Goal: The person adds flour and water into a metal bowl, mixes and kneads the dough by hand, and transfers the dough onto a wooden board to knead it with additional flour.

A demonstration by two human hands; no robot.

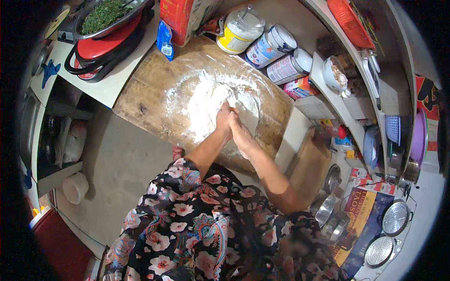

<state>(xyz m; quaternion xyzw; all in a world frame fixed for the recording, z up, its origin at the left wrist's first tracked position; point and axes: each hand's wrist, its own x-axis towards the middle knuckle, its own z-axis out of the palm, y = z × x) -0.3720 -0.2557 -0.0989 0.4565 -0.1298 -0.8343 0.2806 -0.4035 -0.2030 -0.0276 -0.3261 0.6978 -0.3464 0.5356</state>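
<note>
A large pale mass of dough [207,102] lies on a wooden board [151,109] dusted with loose white flour [251,82]. Both my hands meet on the right part of the dough. My left hand [224,117] touches my right hand [238,123], which sits just to its right. The fingers point away from me and partly overlap, and their tips are hidden against the bright dough. How far the fingers are bent cannot be told. White flour shows on the edge of my right hand and wrist.
Behind the board stand a yellow-labelled jar of white powder [239,33], tins [270,45], a red box [175,21] and a blue packet [165,42]. A red and black electric pan [95,52] carries a bowl of chopped greens [105,17]. Shelves [327,84] line the right side.
</note>
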